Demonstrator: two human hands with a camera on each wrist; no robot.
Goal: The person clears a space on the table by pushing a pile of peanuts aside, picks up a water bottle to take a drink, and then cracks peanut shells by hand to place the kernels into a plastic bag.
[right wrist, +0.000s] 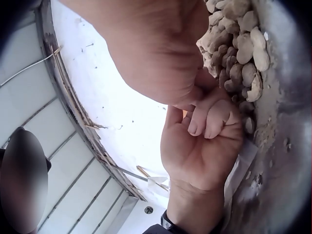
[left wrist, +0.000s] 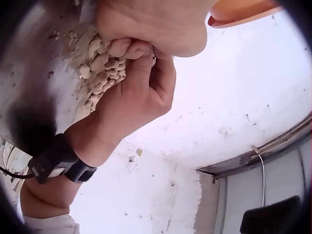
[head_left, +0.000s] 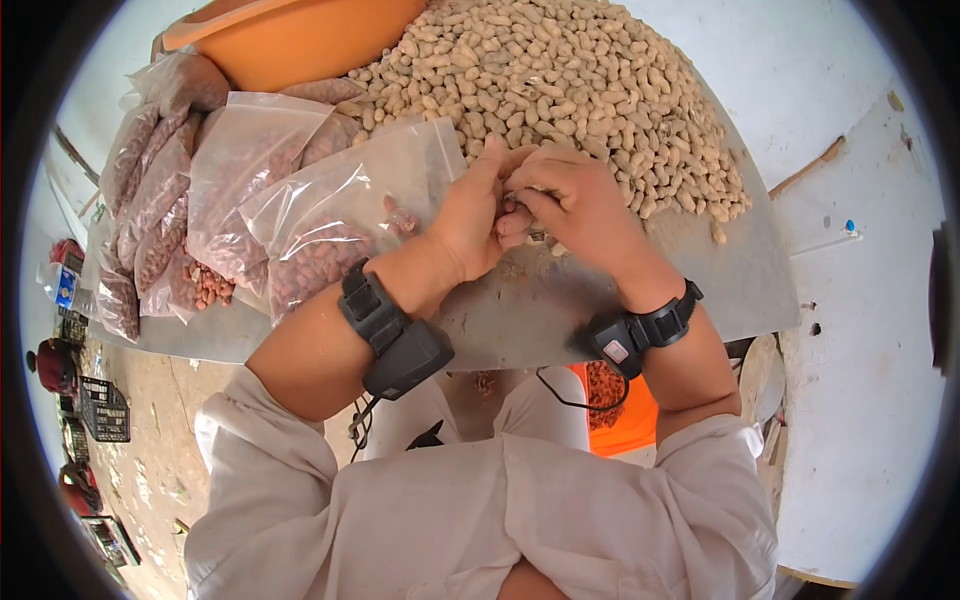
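Both hands meet at the near edge of a heap of unshelled peanuts point(head_left: 560, 70). My left hand point(head_left: 472, 215) has its fingers curled inward, seen palm-side in the right wrist view. Against its fingertips, my right hand point(head_left: 578, 205) pinches with thumb and forefinger. Between them a sliver of a peanut point(left wrist: 154, 60) shows in the left wrist view; the fingers hide most of it. Just left of the left hand lies a clear zip bag point(head_left: 330, 225) of shelled reddish peanuts, its mouth toward the hands.
More bags of shelled peanuts point(head_left: 150, 190) pile up at the left of the metal table point(head_left: 500, 325). An orange basin point(head_left: 300, 45) stands behind them. Below the table edge is an orange container point(head_left: 630, 425) with reddish bits. A white wall point(head_left: 860, 400) rises at the right.
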